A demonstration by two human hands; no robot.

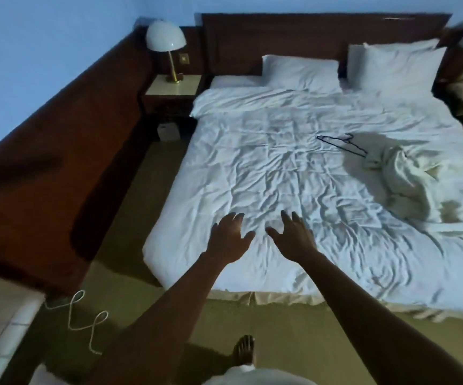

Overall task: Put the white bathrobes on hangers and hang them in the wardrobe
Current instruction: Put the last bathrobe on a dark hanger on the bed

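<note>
White bathrobe point(408, 184) far beyond right hand point(294, 237).

On the bed point(252, 176), a hanger point(341, 144) lies just left of the bathrobe point(402, 179), pillows point(302, 73) behind.

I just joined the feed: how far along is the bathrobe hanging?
Nothing looks done in this view. A crumpled white bathrobe lies heaped on the wrinkled white bed, its edge over one end of a thin dark wire hanger. Nothing is in hand: the left hand and right hand are open and empty. No wardrobe shows.
</note>
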